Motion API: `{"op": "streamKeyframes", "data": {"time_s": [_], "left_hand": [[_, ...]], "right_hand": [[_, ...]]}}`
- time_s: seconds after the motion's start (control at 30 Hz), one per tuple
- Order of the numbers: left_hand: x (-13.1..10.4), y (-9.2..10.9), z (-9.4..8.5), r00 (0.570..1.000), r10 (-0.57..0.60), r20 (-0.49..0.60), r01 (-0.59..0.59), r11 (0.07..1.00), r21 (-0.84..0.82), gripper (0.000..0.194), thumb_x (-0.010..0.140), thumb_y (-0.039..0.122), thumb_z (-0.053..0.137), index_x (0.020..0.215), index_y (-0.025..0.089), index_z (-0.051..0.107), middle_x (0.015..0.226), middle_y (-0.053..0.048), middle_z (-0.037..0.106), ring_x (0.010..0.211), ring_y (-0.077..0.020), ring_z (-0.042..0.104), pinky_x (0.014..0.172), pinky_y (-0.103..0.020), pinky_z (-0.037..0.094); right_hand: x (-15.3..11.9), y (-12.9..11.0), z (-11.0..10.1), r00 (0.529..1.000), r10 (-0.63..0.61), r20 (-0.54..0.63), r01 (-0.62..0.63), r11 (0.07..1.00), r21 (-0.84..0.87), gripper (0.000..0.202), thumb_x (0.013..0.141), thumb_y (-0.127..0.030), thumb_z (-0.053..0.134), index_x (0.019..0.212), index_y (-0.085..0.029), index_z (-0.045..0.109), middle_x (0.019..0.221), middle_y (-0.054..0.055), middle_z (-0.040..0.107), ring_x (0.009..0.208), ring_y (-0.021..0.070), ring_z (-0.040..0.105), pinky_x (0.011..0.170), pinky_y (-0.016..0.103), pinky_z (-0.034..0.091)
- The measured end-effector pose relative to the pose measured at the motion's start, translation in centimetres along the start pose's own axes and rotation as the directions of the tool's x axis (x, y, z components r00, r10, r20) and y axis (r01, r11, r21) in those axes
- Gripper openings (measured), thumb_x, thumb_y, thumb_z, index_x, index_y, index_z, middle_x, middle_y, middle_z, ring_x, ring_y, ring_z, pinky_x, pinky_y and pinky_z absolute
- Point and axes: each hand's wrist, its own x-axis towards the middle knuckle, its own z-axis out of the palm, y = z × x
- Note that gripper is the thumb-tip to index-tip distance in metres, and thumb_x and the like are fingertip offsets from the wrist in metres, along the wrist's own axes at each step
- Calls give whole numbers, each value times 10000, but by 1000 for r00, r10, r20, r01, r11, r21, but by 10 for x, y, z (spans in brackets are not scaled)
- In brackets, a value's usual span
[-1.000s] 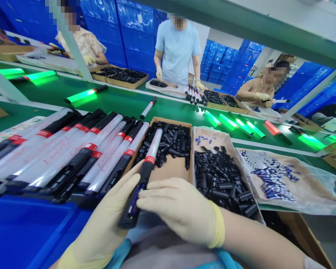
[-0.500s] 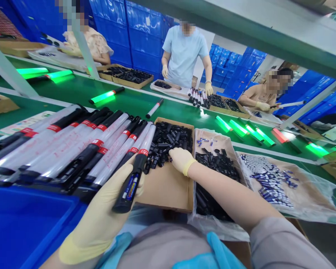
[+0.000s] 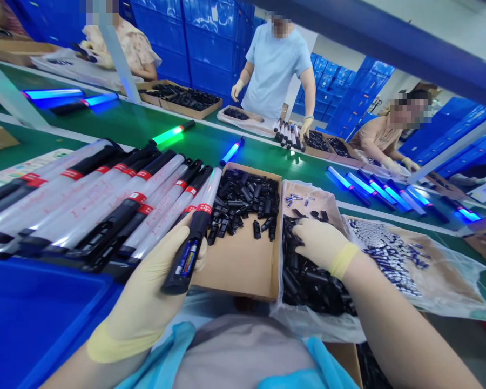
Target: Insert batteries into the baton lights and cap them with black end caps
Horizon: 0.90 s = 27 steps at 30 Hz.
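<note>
My left hand, in a pale yellow glove, is wrapped round the black handle of a light stick; blue batteries show in its uncovered compartment. My right hand, gloved too, reaches into a plastic-lined tray of black parts; its fingertips are bent among them, and what they hold, if anything, is hidden. Between my hands stands a cardboard box with small black pieces in its far half. Many clear sticks with red bands lie piled at the left.
A blue bin is at the lower left. A tray with batteries lies at the right. Lit sticks lie on the green conveyor. Several people work across it, and slanted metal bars cross the view.
My right hand has moved right, from the small black pieces in the cardboard box to the lined tray. Most lit sticks on the conveyor turned from green to blue. My left hand still holds its stick.
</note>
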Motion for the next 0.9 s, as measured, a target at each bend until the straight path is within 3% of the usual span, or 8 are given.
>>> {"op": "streamKeyframes", "data": {"time_s": [0.1, 0.3, 0.43, 0.57, 0.6, 0.67, 0.77, 0.9], "left_hand": [[-3, 4, 7, 991, 109, 74, -118, 984, 134, 457, 636, 156, 812, 1082, 254, 788, 813, -40, 659, 737, -197, 541, 706, -278, 494], [-14, 23, 28, 986, -158, -49, 152, 983, -106, 193, 789, 354, 717, 908, 219, 785, 676, -31, 579, 620, -149, 482, 572, -234, 486], [-12, 23, 19, 976, -217, -34, 211, 968, -136, 281, 740, 358, 770, 987, 225, 777, 709, -33, 603, 660, -165, 541, 559, -236, 498], [-4, 9, 7, 969, -239, 69, 246, 963, -109, 501, 785, 387, 757, 1253, 217, 702, 683, -18, 581, 607, -146, 502, 527, -236, 470], [-1, 5, 6, 966, -241, 95, 250, 963, -98, 534, 815, 403, 736, 1313, 225, 667, 694, -16, 582, 608, -139, 499, 533, -229, 467], [3, -4, 8, 957, -248, 152, 262, 962, -82, 550, 867, 436, 694, 1375, 240, 619, 732, -17, 593, 624, -127, 514, 553, -215, 466], [8, -12, 17, 939, -281, 197, 301, 950, -85, 560, 900, 438, 667, 1424, 267, 567, 793, -29, 624, 651, -123, 555, 577, -208, 476], [7, -16, 28, 943, -268, 199, 288, 954, -79, 612, 898, 396, 683, 1475, 329, 492, 780, -7, 611, 622, -112, 537, 533, -190, 453]], "right_hand": [[36, -21, 4, 975, -209, -77, 209, 978, -8, 256, 954, -156, 541, 1168, -177, 680, 1216, 125, 642, 1124, 259, 616, 929, 365, 485], [120, -71, 27, 899, -413, -147, 418, 908, 7, 273, 946, -40, 463, 1057, -102, 705, 1174, 155, 657, 1124, 275, 603, 940, 397, 470], [113, -66, 32, 888, -404, -219, 438, 889, 137, 164, 926, -80, 550, 967, -115, 705, 1092, 137, 690, 1087, 253, 626, 954, 378, 468], [78, -51, 28, 915, -246, -321, 366, 840, 400, 291, 995, -175, 488, 1261, -112, 587, 1137, 109, 682, 1003, 151, 656, 874, 280, 521], [69, -48, 28, 922, -189, -339, 356, 760, 544, 326, 991, -185, 488, 1302, -116, 556, 1153, 103, 681, 984, 133, 660, 864, 266, 529], [51, -46, 30, 940, -72, -334, 330, 445, 833, 308, 945, -234, 563, 1235, -133, 595, 1124, 84, 695, 947, 130, 667, 874, 281, 538], [27, -47, 34, 972, 36, -232, 232, -18, 972, 261, 871, -348, 679, 1046, -154, 676, 1014, 55, 715, 876, 146, 666, 835, 308, 546], [4, -55, 33, 975, 99, -200, 217, -205, 954, 323, 824, -394, 747, 1052, -170, 708, 923, 29, 712, 758, 120, 643, 737, 267, 542]]}}
